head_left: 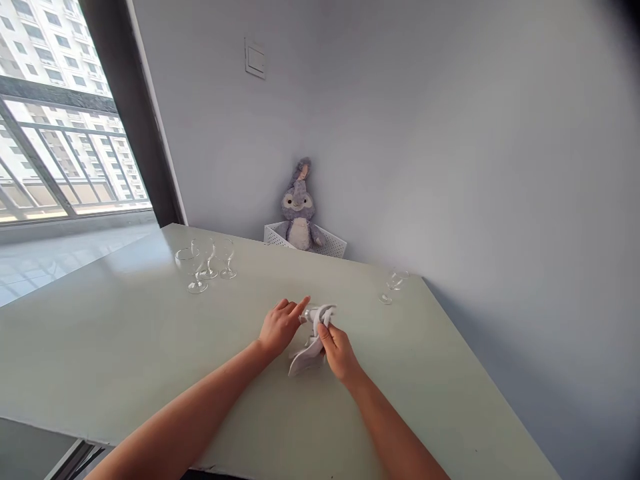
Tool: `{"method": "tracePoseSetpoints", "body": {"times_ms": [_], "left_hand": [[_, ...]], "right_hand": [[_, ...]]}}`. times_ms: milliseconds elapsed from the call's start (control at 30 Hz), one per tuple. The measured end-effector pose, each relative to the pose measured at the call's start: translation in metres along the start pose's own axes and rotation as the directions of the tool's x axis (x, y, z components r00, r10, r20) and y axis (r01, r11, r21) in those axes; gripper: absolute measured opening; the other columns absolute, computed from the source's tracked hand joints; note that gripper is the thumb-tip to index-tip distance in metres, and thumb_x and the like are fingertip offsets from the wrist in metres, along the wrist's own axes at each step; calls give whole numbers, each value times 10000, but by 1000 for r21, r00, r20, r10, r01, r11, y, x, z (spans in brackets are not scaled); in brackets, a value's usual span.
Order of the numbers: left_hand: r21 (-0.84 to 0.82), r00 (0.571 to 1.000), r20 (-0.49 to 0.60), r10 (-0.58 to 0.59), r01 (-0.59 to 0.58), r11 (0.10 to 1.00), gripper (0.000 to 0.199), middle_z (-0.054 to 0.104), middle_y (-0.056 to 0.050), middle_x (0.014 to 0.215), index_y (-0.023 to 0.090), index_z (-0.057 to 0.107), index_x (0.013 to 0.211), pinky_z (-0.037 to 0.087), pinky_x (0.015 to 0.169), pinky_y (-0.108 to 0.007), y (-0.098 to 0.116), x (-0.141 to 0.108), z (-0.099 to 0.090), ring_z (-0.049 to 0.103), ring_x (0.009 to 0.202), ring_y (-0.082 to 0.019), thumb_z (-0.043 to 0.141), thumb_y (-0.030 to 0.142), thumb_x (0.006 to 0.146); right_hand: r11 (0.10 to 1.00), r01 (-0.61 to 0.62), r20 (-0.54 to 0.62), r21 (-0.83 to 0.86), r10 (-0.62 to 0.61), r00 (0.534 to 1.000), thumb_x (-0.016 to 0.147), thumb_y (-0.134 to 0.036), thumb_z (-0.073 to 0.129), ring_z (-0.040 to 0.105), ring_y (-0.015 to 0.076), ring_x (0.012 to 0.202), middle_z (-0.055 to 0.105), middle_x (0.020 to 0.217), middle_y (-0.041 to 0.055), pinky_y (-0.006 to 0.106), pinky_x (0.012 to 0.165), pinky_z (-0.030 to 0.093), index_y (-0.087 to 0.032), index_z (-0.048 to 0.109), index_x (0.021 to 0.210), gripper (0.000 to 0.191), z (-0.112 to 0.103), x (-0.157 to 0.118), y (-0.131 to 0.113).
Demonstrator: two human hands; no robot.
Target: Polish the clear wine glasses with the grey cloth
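Note:
A white cloth (309, 355) is bunched in my right hand (340, 350), with the thumb pressed on top and a loose end hanging toward the table. The cloth wraps around a clear stemmed glass (308, 314), mostly hidden by the folds and fingers. My left hand (283, 327) grips the glass from the left, its index finger stretched out and the other fingers curled. Both hands are close together above the middle of the table.
Several stemmed glasses stand around: a group with one glass (197, 287) at the left, and a single glass (395, 281) near the right edge. Behind the pale table (225, 413), a plush rabbit (299, 213) sits in a white perforated basket (336, 247). Walls border the back and right.

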State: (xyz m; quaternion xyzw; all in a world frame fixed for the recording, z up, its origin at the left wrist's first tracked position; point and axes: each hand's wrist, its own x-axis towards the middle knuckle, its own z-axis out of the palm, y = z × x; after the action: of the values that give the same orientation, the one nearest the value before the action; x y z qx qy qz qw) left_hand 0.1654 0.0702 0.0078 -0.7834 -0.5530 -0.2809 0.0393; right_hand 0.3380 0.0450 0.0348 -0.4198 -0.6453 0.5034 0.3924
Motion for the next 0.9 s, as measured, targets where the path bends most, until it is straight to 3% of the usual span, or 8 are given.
{"method": "tracePoseSetpoints", "body": {"times_ms": [133, 233, 300, 400, 533, 633, 800, 900], "left_hand": [[14, 995, 15, 97, -97, 995, 518, 643, -59, 879, 258, 395, 1285, 353, 847, -380, 3, -1, -2, 509, 905, -215, 446, 89, 798], [-10, 990, 36, 135, -134, 991, 452, 638, -59, 905, 280, 421, 1263, 263, 967, -425, 4, -1, -2, 517, 958, -209, 480, 184, 824], [-59, 984, 85, 155, -151, 987, 400, 636, -60, 889, 278, 453, 1234, 282, 957, -407, 3, 0, -4, 550, 887, -193, 488, 286, 835], [-147, 971, 184, 154, -128, 981, 418, 635, -46, 793, 268, 450, 1236, 384, 799, -325, 0, 1, -8, 571, 726, -168, 450, 412, 843], [-235, 926, 338, 166, -88, 968, 502, 634, -12, 746, 303, 381, 1285, 396, 659, -258, -2, 2, -19, 557, 645, -151, 445, 486, 823], [-172, 948, 269, 168, -125, 977, 480, 635, -49, 779, 265, 442, 1249, 385, 791, -330, 5, 6, -28, 560, 776, -194, 476, 463, 812], [-165, 978, 110, 174, -155, 974, 345, 637, -75, 821, 262, 572, 1096, 313, 916, -395, 11, 12, -34, 524, 903, -217, 487, 435, 811], [-314, 969, 238, 71, 8, 949, 390, 624, -42, 684, 245, 621, 990, 401, 751, -323, 1, 13, -38, 539, 707, -179, 528, 534, 745]], "right_hand": [[861, -257, 99, 439, 238, 966, 734, -580, 526, 450, 114, 399, 464, 479, -33, 239, 352, 378, -162, 571, 722, 421, -2, 5, 6], [734, -284, 66, 617, 312, 948, 740, -567, 527, 446, 103, 356, 478, 443, -39, 223, 329, 361, -166, 551, 679, 406, -5, 8, 4], [741, -258, 61, 620, 282, 957, 765, -583, 475, 458, 103, 348, 498, 437, -31, 219, 335, 360, -165, 545, 654, 438, -10, 7, 2], [888, -198, 154, 415, 146, 977, 747, -544, 534, 532, 124, 418, 568, 509, 1, 234, 398, 408, -143, 581, 671, 411, -20, 2, -3], [966, -182, 293, 186, 123, 948, 681, -369, 676, 480, 77, 373, 566, 512, -14, 205, 401, 366, -112, 631, 727, 266, -31, -2, -7], [908, -223, 220, 354, 151, 964, 674, -347, 677, 397, 48, 325, 523, 453, -32, 187, 347, 291, -107, 622, 691, 247, -30, 5, -2], [669, -249, 105, 700, 249, 963, 663, -353, 671, 259, 21, 306, 313, 321, -103, 155, 323, 236, -140, 537, 572, 268, -18, 14, 9], [815, -257, 220, 518, 163, 962, 683, -347, 666, 346, 33, 316, 447, 394, -67, 168, 343, 285, -123, 595, 678, 235, -20, 6, 2]]}}
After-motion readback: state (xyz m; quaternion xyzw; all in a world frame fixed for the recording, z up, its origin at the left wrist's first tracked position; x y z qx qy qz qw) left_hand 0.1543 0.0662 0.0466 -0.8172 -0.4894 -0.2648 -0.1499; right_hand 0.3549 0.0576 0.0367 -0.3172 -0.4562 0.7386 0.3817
